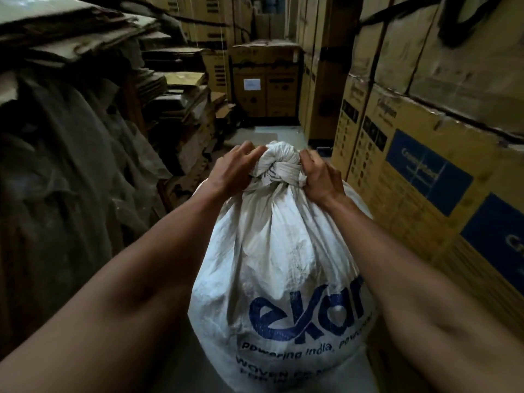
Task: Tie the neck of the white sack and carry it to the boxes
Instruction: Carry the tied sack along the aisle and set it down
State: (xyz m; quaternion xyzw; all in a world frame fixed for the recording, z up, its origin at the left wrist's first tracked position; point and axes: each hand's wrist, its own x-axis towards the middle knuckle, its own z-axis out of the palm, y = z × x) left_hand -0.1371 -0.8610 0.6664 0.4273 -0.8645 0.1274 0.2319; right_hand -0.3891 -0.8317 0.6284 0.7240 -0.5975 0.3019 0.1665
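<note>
Clearly one white sack (279,251) stands in the aisle, its knot (279,168) gripped by left hand (231,168) and right hand (321,177); stacked cardboard boxes (425,171) rise alongside, flattened cartons (93,32) opposite.

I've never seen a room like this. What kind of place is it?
Probably a storeroom or warehouse. Tall stacks of printed cardboard cartons line the right side, flattened cardboard is piled on the left, and a narrow aisle runs between them. Both hands hold the knotted white sack.
</note>
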